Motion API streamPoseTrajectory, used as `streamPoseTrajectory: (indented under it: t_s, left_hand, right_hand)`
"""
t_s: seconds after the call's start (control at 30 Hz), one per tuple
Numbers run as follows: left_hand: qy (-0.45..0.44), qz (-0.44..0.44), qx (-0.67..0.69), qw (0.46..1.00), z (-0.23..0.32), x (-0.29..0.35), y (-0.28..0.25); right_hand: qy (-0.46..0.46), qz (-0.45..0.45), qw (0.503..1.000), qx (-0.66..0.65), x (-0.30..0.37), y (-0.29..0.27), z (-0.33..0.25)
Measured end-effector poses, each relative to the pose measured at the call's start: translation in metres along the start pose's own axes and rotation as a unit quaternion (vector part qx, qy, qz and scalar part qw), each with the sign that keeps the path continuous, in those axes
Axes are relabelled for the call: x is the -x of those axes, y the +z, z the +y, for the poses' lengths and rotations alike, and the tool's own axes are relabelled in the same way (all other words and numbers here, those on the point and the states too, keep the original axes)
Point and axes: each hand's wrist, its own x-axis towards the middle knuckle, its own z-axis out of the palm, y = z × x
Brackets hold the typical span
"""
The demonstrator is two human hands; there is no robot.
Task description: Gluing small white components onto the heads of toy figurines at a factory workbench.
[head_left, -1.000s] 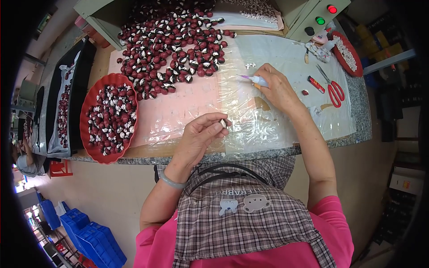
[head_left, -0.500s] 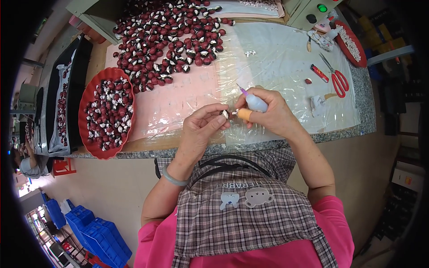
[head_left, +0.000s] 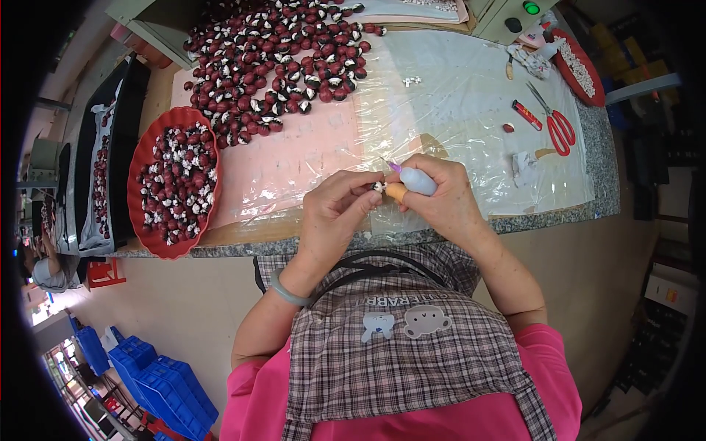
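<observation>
My left hand (head_left: 331, 209) pinches a small black-and-white ball piece (head_left: 378, 187) between thumb and fingertips, above the table's near edge. Against it comes my right hand (head_left: 452, 202), whose orange-covered fingertip (head_left: 396, 192) meets the piece. A small white bit seems to lie between the two hands' fingertips, too small to make out. Tucked in the same right hand is a pale squeeze bottle (head_left: 419, 181) with a thin purple nozzle (head_left: 394, 167), its tip pointing away to the upper left. Most of the ball piece is hidden by fingers.
Many red, black and white balls (head_left: 272, 73) cover the far left of the table. A red scalloped tray (head_left: 214, 192) of red balls with white bits stands at left. Right lie red-handled scissors (head_left: 561, 134), a red tube (head_left: 527, 115) and a red dish (head_left: 597, 97) of white bits.
My right hand has moved in toward my left, so the fingertips now meet at the ball piece. The bottle has shifted slightly left and down with the right hand.
</observation>
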Motion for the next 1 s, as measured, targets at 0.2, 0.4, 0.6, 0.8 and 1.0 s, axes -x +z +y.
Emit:
streamPoseTrajectory:
  t_s: [0.2, 0.4, 0.6, 0.8, 1.0]
  left_hand:
    - [0.151, 0.024, -0.27, 0.951, 0.01, 0.0, 0.001]
    - [0.016, -0.017, -0.074, 0.997, 0.008, -0.006, -0.002]
    - [-0.052, 0.014, 0.066, 0.996, 0.023, -0.044, -0.029]
    - [0.333, 0.078, -0.547, 0.764, 0.031, -0.102, -0.037]
    - [0.31, 0.053, -0.651, 0.691, 0.026, -0.122, -0.034]
  right_hand:
    - [-0.024, 0.044, 0.994, -0.094, 0.005, 0.014, 0.011]
    - [-0.018, 0.01, 0.994, -0.106, -0.001, 0.006, 0.005]
    - [-0.06, 0.037, 0.983, -0.17, -0.002, -0.012, 0.004]
    - [-0.015, 0.023, 0.987, -0.158, 0.003, -0.017, 0.011]
    - [-0.028, 0.025, 0.992, -0.118, 0.006, -0.021, 0.014]
